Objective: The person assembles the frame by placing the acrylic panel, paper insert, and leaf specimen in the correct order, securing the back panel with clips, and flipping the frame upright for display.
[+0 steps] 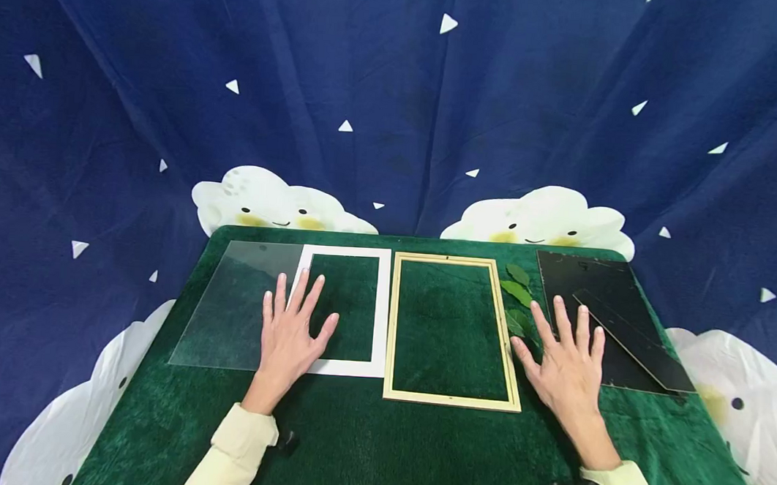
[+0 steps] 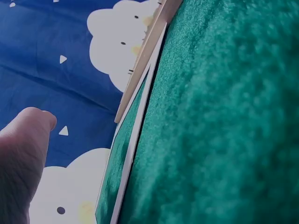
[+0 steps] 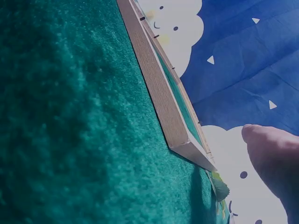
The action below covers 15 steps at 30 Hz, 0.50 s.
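Observation:
My left hand (image 1: 287, 340), fingers straight and spread, is over the white mat board (image 1: 382, 315) and overlaps the edge of a clear pane (image 1: 220, 307) at its left. In the middle lies an empty light-wood picture frame (image 1: 451, 402). To its right, my right hand (image 1: 566, 369) spreads its fingers between the frame and a black backing board (image 1: 598, 272) with an easel leg (image 1: 627, 343). Several green leaves (image 1: 516, 291) lie by that hand's thumb and forefinger. Neither hand holds anything. In each wrist view only the thumb shows.
A green plush cloth (image 1: 364, 446) covers the table. Behind it hangs a dark blue curtain (image 1: 396, 89) with white triangles and smiling clouds. The wood frame stands thicker than the flat mat, with small dark metal tabs (image 3: 156, 36) along its inner edge.

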Motion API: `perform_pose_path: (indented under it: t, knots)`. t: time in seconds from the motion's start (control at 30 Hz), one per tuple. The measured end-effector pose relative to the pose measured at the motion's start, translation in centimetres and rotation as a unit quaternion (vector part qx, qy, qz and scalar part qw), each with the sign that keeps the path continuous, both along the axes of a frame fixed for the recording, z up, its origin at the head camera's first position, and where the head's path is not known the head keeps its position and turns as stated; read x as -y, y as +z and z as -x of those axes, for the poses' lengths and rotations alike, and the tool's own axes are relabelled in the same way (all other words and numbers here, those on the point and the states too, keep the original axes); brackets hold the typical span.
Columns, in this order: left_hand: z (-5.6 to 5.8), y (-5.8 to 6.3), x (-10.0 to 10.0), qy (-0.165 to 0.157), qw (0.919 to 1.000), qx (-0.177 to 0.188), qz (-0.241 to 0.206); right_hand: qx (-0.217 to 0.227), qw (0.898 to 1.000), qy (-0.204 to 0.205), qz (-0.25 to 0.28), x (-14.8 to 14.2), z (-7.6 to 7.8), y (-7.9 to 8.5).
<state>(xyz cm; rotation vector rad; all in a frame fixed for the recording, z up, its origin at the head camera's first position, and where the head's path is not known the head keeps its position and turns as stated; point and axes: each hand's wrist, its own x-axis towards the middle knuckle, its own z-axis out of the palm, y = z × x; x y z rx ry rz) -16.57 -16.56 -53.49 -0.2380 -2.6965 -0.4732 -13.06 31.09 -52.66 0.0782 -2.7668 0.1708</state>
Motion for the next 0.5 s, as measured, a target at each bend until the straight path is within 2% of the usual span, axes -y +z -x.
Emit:
perform_pose_path:
  t: [0.13, 0.27, 0.4, 0.5]
  knots:
    - [0.2, 0.0, 0.3, 0.005, 1.0000, 0.005, 0.001, 0.004, 1.000, -0.002, -0.002, -0.1, 0.2, 0.1]
    - [0.2, 0.1, 1.7, 0.021, 0.9994, 0.018, -0.020, 0.001, 1.000, 0.001, -0.002, -0.1, 0.2, -0.1]
    - [0.1, 0.0, 4.9, 0.060, 0.9945, 0.052, -0.068, -0.024, 0.999, 0.017, 0.019, 0.0, -0.2, -0.6]
    - [0.1, -0.4, 7.8, 0.110, 0.9852, 0.081, -0.104, -0.054, 0.997, 0.027, 0.038, 0.1, -0.5, -1.1]
